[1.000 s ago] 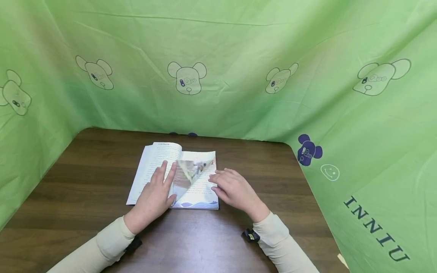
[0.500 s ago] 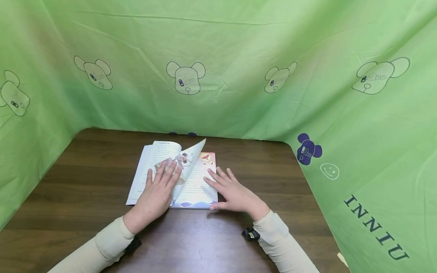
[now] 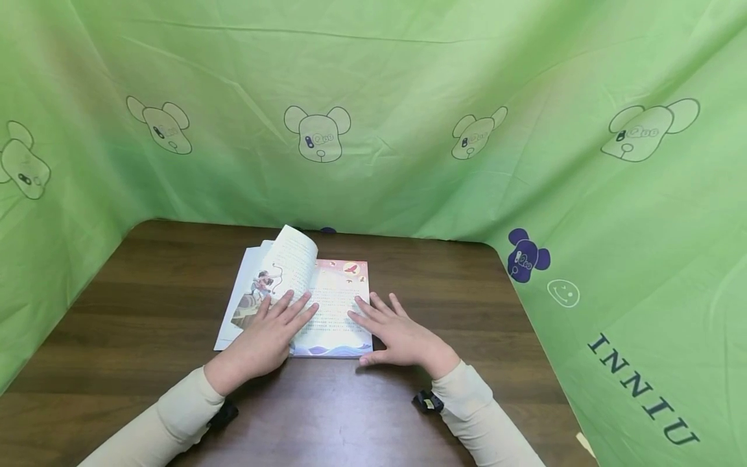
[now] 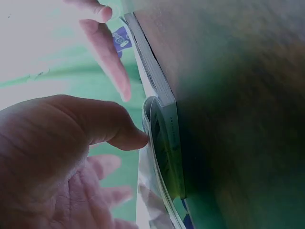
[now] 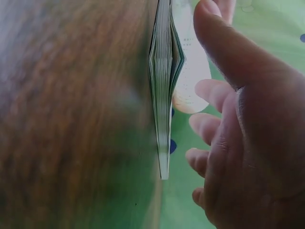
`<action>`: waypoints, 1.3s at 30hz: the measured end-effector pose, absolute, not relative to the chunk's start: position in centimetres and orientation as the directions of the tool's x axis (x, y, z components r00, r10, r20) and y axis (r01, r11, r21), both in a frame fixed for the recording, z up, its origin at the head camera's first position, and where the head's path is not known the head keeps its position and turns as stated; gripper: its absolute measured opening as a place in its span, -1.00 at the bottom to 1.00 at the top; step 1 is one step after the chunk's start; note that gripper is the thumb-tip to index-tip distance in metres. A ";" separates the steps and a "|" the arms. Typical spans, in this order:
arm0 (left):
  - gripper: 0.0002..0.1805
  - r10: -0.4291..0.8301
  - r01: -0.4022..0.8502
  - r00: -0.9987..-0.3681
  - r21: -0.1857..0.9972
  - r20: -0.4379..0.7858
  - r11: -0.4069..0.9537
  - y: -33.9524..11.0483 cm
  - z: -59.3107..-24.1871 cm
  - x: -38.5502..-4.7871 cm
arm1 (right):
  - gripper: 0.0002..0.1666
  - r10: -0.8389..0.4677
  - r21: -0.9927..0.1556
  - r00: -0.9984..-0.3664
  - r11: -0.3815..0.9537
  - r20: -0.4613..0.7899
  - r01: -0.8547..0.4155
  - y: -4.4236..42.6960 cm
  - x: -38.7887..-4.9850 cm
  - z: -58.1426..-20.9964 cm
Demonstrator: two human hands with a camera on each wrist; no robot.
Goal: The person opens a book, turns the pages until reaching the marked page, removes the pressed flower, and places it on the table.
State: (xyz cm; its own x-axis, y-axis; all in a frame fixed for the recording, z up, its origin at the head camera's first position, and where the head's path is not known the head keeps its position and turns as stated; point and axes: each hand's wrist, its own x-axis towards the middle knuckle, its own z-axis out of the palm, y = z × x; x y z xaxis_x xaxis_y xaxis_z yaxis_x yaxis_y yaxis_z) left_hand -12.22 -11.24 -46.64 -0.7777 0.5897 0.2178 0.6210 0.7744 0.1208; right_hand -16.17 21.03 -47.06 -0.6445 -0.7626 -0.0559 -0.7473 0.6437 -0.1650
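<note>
An open book lies on the brown table, its right page printed with text, red shapes on top and blue waves below. A leaf with an illustration stands curled over the left side. My left hand lies with spread fingers across that leaf and the gutter; in the left wrist view its thumb is at the folded pages by the spine. My right hand has its fingers spread over the book's right edge. The right wrist view shows the page block beside my right hand.
The wooden table reaches to a green curtain with bear-head prints behind and at both sides. Black bands are at both wrists, below the cream sleeves.
The illustrated leaf has swung from the right side over to the left. My left hand has moved with it and now lies over it; my right hand has spread its fingers at the right edge.
</note>
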 end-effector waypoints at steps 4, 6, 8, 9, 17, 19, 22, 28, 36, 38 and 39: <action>-0.16 0.542 0.542 -0.838 0.196 0.062 0.817 -11.2 -46.4 -12.1 | 0.09 -0.753 -0.171 -0.652 0.657 -0.092 -0.734 21.1 -16.0 -47.1; -0.18 0.509 0.496 -0.861 0.238 0.011 0.835 -11.2 -46.3 -12.1 | 0.06 -0.753 -0.177 -0.651 0.657 -0.098 -0.733 21.1 -16.0 -47.1; -0.18 0.484 0.464 -0.875 0.268 -0.008 0.844 -11.3 -46.3 -12.1 | 0.04 -0.755 -0.182 -0.648 0.655 -0.100 -0.734 21.0 -15.9 -47.0; -0.19 0.476 0.455 -0.879 0.276 -0.011 0.847 -11.3 -46.2 -12.1 | 0.03 -0.755 -0.181 -0.647 0.654 -0.102 -0.735 21.0 -15.9 -47.0; -0.39 0.453 0.432 -0.892 0.284 -0.009 0.856 -11.4 -46.2 -12.1 | -0.07 -0.756 -0.186 -0.644 0.654 -0.121 -0.733 20.9 -15.9 -47.1; -0.40 0.448 0.425 -0.894 0.287 -0.020 0.859 -11.4 -46.2 -12.1 | -0.10 -0.759 -0.182 -0.641 0.650 -0.115 -0.738 20.9 -15.9 -47.1; -0.36 0.438 0.409 -0.898 0.291 -0.039 0.865 -11.3 -46.1 -12.0 | -0.14 -0.764 -0.181 -0.637 0.644 -0.105 -0.743 20.9 -15.8 -47.0; -0.36 0.428 0.399 -0.903 0.289 -0.042 0.870 -11.4 -46.0 -12.1 | -0.22 -0.776 -0.173 -0.625 0.629 -0.086 -0.758 20.9 -15.9 -46.8; -0.35 0.421 0.393 -0.906 0.293 -0.039 0.872 -11.3 -46.2 -12.1 | -0.59 -0.823 -0.114 -0.566 0.567 -0.044 -0.816 20.6 -15.9 -46.0; -0.34 0.416 0.387 -0.909 0.301 -0.035 0.872 -11.2 -46.2 -12.0 | -0.73 -0.845 -0.090 -0.534 0.533 -0.014 -0.841 20.5 -15.8 -45.8; -0.33 0.413 0.384 -0.910 0.306 -0.034 0.871 -11.2 -46.2 -12.0 | -0.80 -0.855 -0.078 -0.519 0.518 0.002 -0.852 20.4 -15.8 -45.7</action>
